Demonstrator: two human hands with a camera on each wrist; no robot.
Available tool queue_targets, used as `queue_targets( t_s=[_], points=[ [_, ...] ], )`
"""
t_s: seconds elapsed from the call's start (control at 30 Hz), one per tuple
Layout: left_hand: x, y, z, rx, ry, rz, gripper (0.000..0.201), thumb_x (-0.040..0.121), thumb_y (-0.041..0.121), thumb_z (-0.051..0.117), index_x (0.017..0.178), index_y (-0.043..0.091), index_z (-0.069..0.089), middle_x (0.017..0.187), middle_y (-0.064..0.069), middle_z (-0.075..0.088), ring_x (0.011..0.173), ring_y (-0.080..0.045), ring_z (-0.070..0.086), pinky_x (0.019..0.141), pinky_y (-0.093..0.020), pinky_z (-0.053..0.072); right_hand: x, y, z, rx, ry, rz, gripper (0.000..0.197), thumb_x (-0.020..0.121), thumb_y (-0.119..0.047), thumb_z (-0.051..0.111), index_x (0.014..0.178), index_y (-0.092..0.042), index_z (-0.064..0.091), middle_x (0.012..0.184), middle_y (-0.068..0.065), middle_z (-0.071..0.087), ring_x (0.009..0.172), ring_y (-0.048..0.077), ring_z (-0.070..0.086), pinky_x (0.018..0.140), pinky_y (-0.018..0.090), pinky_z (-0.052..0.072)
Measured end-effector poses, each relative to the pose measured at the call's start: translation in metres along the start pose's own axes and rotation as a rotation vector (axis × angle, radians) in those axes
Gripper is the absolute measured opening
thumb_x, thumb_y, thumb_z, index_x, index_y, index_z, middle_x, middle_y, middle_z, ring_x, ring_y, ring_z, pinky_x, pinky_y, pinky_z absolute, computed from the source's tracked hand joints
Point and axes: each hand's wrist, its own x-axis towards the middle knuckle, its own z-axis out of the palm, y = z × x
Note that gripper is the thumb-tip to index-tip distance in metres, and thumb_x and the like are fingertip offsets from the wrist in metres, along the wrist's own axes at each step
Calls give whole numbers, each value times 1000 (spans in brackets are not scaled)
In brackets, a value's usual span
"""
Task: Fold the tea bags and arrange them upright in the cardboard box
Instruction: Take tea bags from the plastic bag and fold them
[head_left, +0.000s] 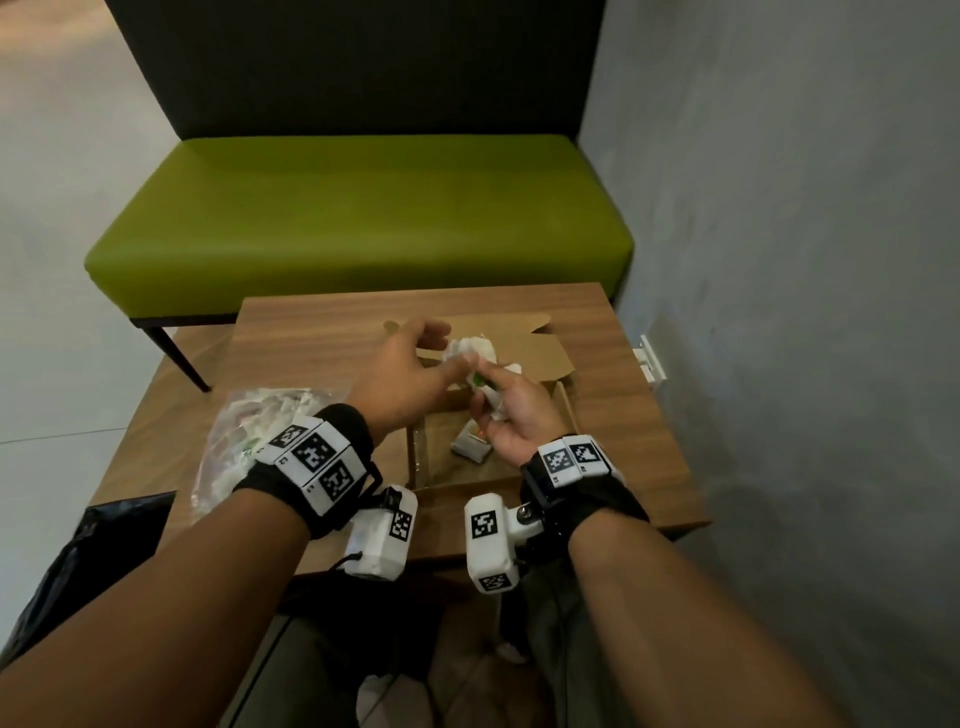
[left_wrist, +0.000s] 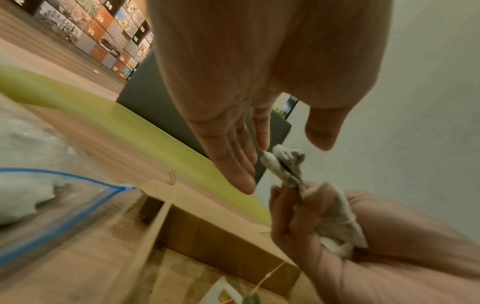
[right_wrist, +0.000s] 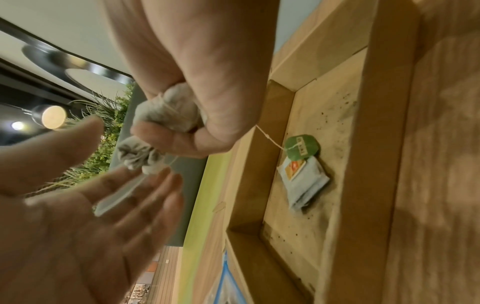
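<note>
Your right hand clenches a crumpled tea bag above the box, its green tag bearing blurred, unreadable lettering, while your left hand hovers with fingers released.

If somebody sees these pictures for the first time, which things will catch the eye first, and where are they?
First, the right hand gripping a crumpled tea bag above the open cardboard box, its string running down to a green tag. The left hand is open beside it, fingers straight. One folded tea bag lies in the box, and a green bench stands behind the table.
</note>
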Motion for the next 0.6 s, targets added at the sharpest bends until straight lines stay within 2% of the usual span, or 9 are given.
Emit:
queue_targets(
  t_s=[0.07,0.1,0.17,0.23,0.27,0.3,0.37,0.47,0.6],
  points=[
    [-1,-10,-5,113,41,13,32,87,22,70,116,20,57,112,3,59,98,-20,62,82,-39,55,9,2,-4,5,39,-31,42,93,-10,69,133,0,59,108,10,67,74,12,61,44,16,47],
    [-3,-14,-9,190,14,30,27,85,16,70,109,20,58,107,3,60,96,-22,62,81,-38,53,14,2,-7,2,56,-49,45,93,-11,70,135,1,58,111,12,66,72,13,60,43,17,46],
    [-8,-23,-13,373,-222,60,24,79,14,73,98,23,61,99,5,62,91,-21,62,78,-34,51,21,3,-13,-7,77,-67,50,92,-12,71,138,0,55,114,14,65,70,13,58,41,17,44],
    [-16,-28,-11,677,-532,114,29,74,33,77,98,27,63,99,10,61,88,-13,59,71,-27,48,26,4,-17,-7,91,-66,58,91,-13,73,144,-5,49,116,13,64,64,10,56,40,17,41],
    [-18,-32,-7,849,-616,156,33,72,42,78,98,28,63,100,11,59,88,-11,57,69,-27,45,29,4,-19,-3,94,-66,61,91,-13,73,146,-6,47,116,12,64,60,9,57,39,17,40],
    [-19,-37,-3,993,-638,203,33,73,46,77,98,29,64,100,10,58,88,-12,56,68,-28,43,30,4,-21,-7,96,-67,61,91,-13,72,146,-6,46,115,12,63,55,7,57,38,16,39],
    [-15,-44,3,1113,-577,307,19,82,39,72,96,27,68,95,9,57,87,-14,56,69,-27,41,33,4,-24,-31,96,-65,52,92,-12,71,139,-5,50,109,11,64,53,6,57,37,16,38],
    [-5,-54,4,1056,-481,349,11,89,30,66,93,21,71,92,5,62,84,-16,59,71,-30,45,37,2,-26,-80,75,-84,20,93,-10,70,110,-11,58,97,8,65,63,11,54,37,16,36],
    [16,-60,4,1030,-418,389,12,91,33,64,93,23,70,94,4,64,81,-12,56,73,-28,47,44,-5,-27,-96,75,-110,16,94,-9,69,101,-15,55,92,8,68,64,13,61,36,17,38]
  ],
)
